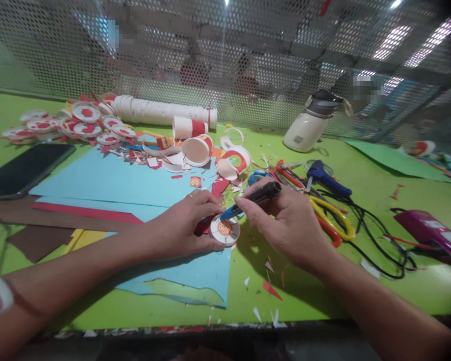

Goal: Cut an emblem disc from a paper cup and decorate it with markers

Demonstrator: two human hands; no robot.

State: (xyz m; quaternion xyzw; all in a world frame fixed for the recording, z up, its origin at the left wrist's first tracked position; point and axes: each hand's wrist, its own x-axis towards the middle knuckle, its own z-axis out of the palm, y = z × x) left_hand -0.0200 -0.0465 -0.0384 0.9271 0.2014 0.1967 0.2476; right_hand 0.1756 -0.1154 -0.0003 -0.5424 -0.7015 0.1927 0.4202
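A small white paper disc (234,236), apparently a cut-off cup bottom, bears an orange-red emblem (224,228) at its middle and dark marks around it. My left hand (191,220) grips the disc's left side between thumb and fingers, low over the blue paper. In my right hand (285,220) is a black-and-blue marker pen (253,200), tilted with its tip down at the disc's upper edge. Whether the tip touches the disc I cannot tell. Beneath my hands lie blue paper sheets (195,273) and red paper (220,189).
White-and-red paper cups (190,128) and several decorated discs (86,113) lie behind. A phone (26,168) rests left. On the right are a glue gun (326,179), yellow-handled scissors (346,225), black cables (376,263), a purple box (430,230) and a white bottle (308,125). Scraps litter the green table.
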